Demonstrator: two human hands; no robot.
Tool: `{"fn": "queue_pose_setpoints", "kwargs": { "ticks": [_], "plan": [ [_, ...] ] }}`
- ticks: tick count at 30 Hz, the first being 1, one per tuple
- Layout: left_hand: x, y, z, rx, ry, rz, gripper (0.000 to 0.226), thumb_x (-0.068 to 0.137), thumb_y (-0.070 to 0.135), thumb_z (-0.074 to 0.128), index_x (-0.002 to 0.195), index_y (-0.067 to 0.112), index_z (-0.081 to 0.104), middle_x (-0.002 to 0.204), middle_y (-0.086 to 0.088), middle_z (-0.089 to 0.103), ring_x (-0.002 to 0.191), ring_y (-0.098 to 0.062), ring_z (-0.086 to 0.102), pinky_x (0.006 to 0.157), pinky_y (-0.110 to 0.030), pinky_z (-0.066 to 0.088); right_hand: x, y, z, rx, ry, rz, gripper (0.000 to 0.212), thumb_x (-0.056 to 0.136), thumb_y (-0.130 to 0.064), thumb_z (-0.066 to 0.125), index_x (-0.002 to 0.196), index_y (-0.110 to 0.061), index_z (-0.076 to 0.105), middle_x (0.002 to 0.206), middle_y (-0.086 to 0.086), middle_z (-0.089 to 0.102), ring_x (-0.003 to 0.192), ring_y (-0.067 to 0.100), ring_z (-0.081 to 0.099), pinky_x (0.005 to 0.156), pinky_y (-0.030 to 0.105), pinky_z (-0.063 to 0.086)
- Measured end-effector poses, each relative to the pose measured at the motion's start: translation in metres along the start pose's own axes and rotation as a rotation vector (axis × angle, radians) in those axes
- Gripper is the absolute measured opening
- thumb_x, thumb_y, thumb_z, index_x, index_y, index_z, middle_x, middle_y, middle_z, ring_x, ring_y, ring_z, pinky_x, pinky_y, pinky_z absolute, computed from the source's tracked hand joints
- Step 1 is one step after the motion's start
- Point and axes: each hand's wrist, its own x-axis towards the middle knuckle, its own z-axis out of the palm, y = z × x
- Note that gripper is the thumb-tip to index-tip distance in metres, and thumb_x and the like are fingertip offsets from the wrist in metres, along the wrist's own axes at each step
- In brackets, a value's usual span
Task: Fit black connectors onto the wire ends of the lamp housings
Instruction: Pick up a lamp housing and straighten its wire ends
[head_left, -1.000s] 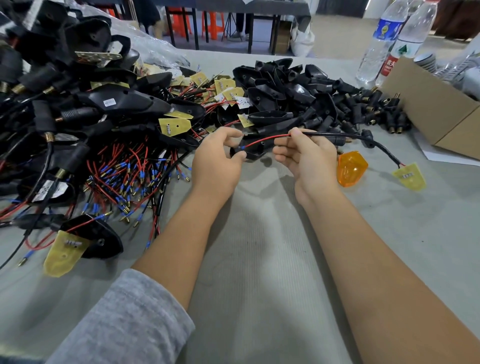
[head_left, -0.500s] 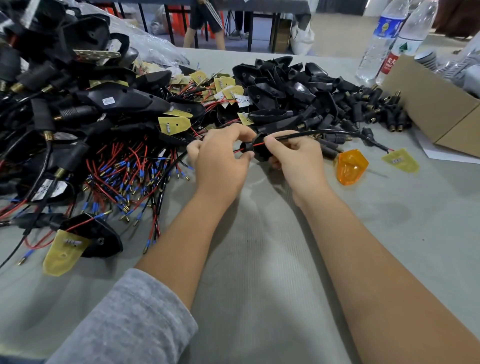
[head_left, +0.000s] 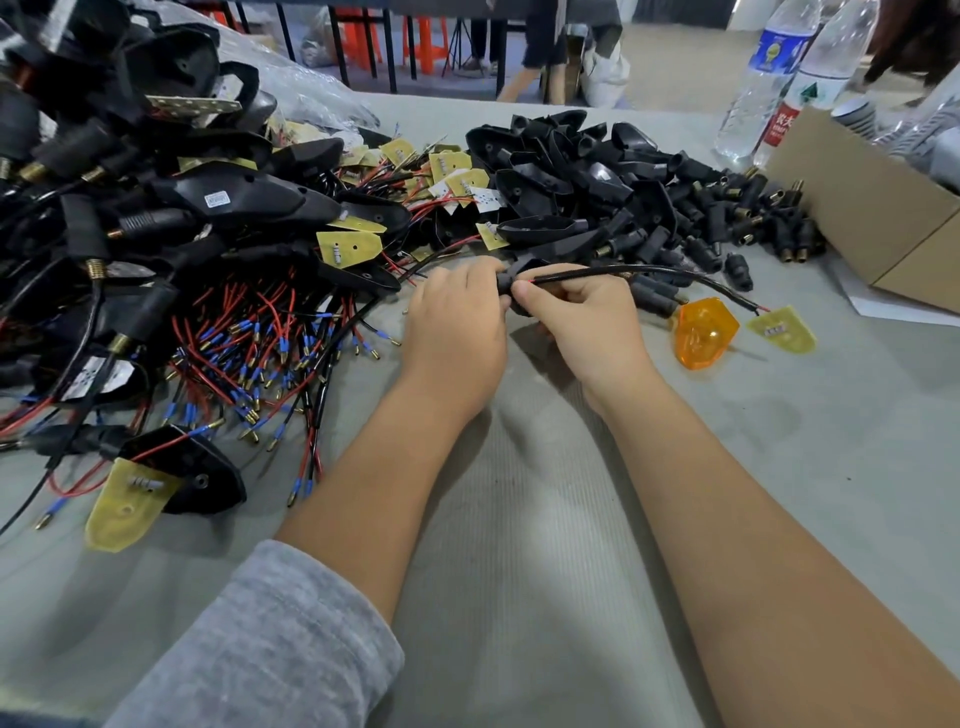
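Note:
My left hand (head_left: 457, 322) and my right hand (head_left: 582, 317) meet at the middle of the table. Between them is a small black connector (head_left: 511, 283); the left fingers curl round its left side. My right hand pinches the black sheathed wire (head_left: 623, 271) where it enters the connector. That wire runs right to a yellow circuit board (head_left: 782, 330) lying on the cloth. A pile of loose black connectors (head_left: 727, 218) lies behind my right hand. Wired lamp housings (head_left: 156, 218) are heaped at the left, their red and black leads (head_left: 260, 353) spread toward me.
An orange lens (head_left: 701, 332) sits right of my right hand. A cardboard box (head_left: 883, 218) stands at the far right, with two water bottles (head_left: 769, 78) behind it. One housing with a yellow board (head_left: 171, 478) lies alone at the front left. Grey cloth (head_left: 519, 519) covers the table.
The connector has slid along the wire toward my right hand. The yellow board at the wire's far end has been drawn left, closer to the orange lens.

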Motion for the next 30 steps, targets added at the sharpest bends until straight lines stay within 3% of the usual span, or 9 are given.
{"fn": "queue_pose_setpoints", "kwargs": {
  "ticks": [2, 5, 8, 11, 18, 24, 30],
  "plan": [
    [0.000, 0.001, 0.000, 0.011, 0.017, -0.019, 0.030, 0.101, 0.020, 0.044, 0.128, 0.011, 0.051, 0.114, -0.007, 0.062, 0.105, -0.030, 0.049, 0.081, -0.034, 0.026, 0.000, 0.000, -0.001, 0.029, 0.000, 0.031, 0.006, 0.086, -0.008, 0.070, 0.087, -0.012, 0.075, 0.072, 0.008, 0.061, 0.070, 0.016, 0.054, 0.068, 0.031, 0.042],
    [0.001, 0.000, -0.003, 0.075, 0.076, -0.068, 0.026, 0.101, 0.022, 0.045, 0.123, 0.010, 0.053, 0.109, -0.007, 0.062, 0.100, -0.031, 0.048, 0.074, -0.033, 0.018, 0.001, -0.003, -0.005, 0.202, 0.053, 0.091, 0.014, 0.087, -0.007, 0.068, 0.092, -0.020, 0.071, 0.064, -0.007, 0.064, 0.060, 0.007, 0.057, 0.061, 0.021, 0.046],
    [0.001, -0.002, -0.006, 0.127, 0.090, -0.096, 0.024, 0.100, 0.024, 0.046, 0.120, 0.013, 0.054, 0.107, -0.005, 0.063, 0.099, -0.030, 0.047, 0.073, -0.030, 0.014, 0.004, -0.007, -0.011, 0.478, 0.152, 0.185, 0.004, 0.093, -0.014, 0.064, 0.090, -0.014, 0.067, 0.065, -0.002, 0.064, 0.054, 0.010, 0.057, 0.054, 0.021, 0.047],
    [0.000, -0.004, -0.006, 0.136, 0.077, -0.081, 0.022, 0.100, 0.025, 0.046, 0.118, 0.016, 0.055, 0.103, -0.001, 0.062, 0.100, -0.027, 0.046, 0.073, -0.030, 0.014, 0.005, -0.008, -0.014, 0.591, 0.208, 0.227, 0.016, 0.097, -0.017, 0.059, 0.084, -0.010, 0.065, 0.068, 0.003, 0.063, 0.056, 0.012, 0.057, 0.056, 0.022, 0.047],
    [-0.003, -0.003, -0.006, 0.079, 0.147, -0.045, 0.024, 0.098, 0.020, 0.050, 0.118, 0.011, 0.059, 0.098, -0.003, 0.062, 0.101, -0.028, 0.048, 0.093, -0.037, 0.021, 0.002, -0.009, -0.012, 0.457, 0.174, 0.208, 0.014, 0.097, -0.017, 0.060, 0.092, -0.005, 0.066, 0.074, 0.005, 0.065, 0.060, 0.012, 0.059, 0.060, 0.022, 0.050],
    [-0.004, 0.002, -0.009, 0.025, 0.188, 0.011, 0.026, 0.096, 0.023, 0.052, 0.119, 0.013, 0.060, 0.100, 0.001, 0.064, 0.100, -0.026, 0.049, 0.093, -0.037, 0.020, 0.003, -0.008, -0.010, 0.416, 0.180, 0.214, 0.015, 0.098, -0.019, 0.059, 0.090, -0.007, 0.065, 0.073, 0.003, 0.066, 0.059, 0.010, 0.058, 0.058, 0.021, 0.050],
    [-0.004, 0.003, -0.008, 0.088, 0.123, 0.111, 0.028, 0.095, 0.026, 0.052, 0.116, 0.011, 0.062, 0.104, -0.005, 0.063, 0.099, -0.029, 0.052, 0.091, -0.038, 0.025, -0.001, -0.006, -0.004, 0.118, 0.063, 0.088, 0.017, 0.092, -0.025, 0.068, 0.077, -0.020, 0.073, 0.060, -0.011, 0.066, 0.056, 0.000, 0.055, 0.055, 0.015, 0.045]
  ]
}}
